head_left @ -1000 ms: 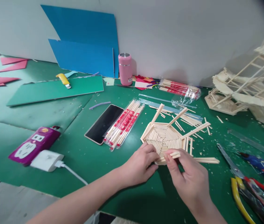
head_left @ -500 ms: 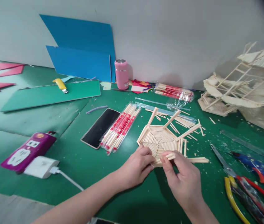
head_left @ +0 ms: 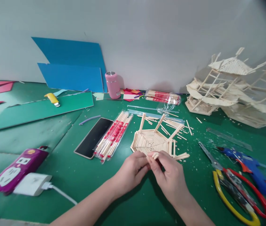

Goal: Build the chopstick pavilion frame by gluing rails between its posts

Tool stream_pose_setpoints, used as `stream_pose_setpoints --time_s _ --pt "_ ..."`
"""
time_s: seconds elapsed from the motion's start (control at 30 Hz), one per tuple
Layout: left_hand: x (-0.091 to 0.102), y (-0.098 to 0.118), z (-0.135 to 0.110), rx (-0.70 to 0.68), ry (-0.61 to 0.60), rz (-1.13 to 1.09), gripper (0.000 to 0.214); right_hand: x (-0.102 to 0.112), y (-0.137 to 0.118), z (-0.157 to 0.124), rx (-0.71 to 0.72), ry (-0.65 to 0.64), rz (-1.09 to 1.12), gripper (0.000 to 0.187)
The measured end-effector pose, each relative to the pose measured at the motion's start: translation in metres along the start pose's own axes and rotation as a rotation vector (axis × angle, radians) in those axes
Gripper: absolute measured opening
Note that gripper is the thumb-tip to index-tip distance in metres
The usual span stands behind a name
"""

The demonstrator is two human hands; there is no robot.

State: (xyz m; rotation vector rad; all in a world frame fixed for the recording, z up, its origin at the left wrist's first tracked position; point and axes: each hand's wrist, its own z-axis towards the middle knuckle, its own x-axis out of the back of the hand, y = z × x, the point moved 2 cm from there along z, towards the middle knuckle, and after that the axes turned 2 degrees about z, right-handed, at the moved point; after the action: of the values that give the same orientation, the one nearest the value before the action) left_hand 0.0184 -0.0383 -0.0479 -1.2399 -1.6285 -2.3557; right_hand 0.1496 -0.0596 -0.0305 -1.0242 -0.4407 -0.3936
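Note:
An eight-sided-looking platform of pale wooden sticks [head_left: 150, 140], with short stick posts standing along its rim, lies in front of me. My left hand [head_left: 134, 168] is closed on the platform's near-left edge, with its fingertips partly hidden. Close beside it, my right hand [head_left: 170, 171] pinches a short wooden stick post [head_left: 155, 155] at the near rim. The post's end pokes up between thumb and forefinger; its foot is hidden by my fingers. Loose cut sticks [head_left: 170, 124] are scattered just behind the platform.
Wrapped stick bundles [head_left: 114, 135] and a phone [head_left: 92, 138] lie to the left. Scissors [head_left: 217, 166] and a blue glue gun [head_left: 247, 163] are at the right. Behind stand a pink flask [head_left: 112, 85] and a stick-built pavilion model [head_left: 212, 84]. A purple power bank-like block [head_left: 17, 169] sits left.
The camera view has shifted, showing more of the right side. My right hand has come closer to my left, and the pinched post now stands nearer the left fingertips.

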Motion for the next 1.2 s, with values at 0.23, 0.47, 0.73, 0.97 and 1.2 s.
stream_pose_setpoints --time_s 0.23,0.47,0.73,0.97,1.2 --pt "0.002 0.0 0.002 -0.012 -0.037 0.054 0.025 0.037 0.019 -0.052 -0.214 0.243 -0.048 0.012" --pt "0.0 -0.002 0.004 -0.034 -0.055 0.098 0.026 0.033 0.059 -0.059 -0.337 0.188 -0.059 0.017" --pt "-0.001 -0.004 0.003 -0.049 -0.029 0.143 0.027 0.026 0.063 -0.058 -0.294 0.062 -0.107 0.024" --pt "-0.002 -0.002 0.004 -0.042 -0.025 0.159 0.026 0.023 0.065 -0.059 -0.269 0.048 -0.162 0.03" --pt "-0.001 -0.003 0.004 -0.046 -0.046 0.155 0.027 0.023 0.065 -0.06 -0.235 0.053 -0.19 0.03"
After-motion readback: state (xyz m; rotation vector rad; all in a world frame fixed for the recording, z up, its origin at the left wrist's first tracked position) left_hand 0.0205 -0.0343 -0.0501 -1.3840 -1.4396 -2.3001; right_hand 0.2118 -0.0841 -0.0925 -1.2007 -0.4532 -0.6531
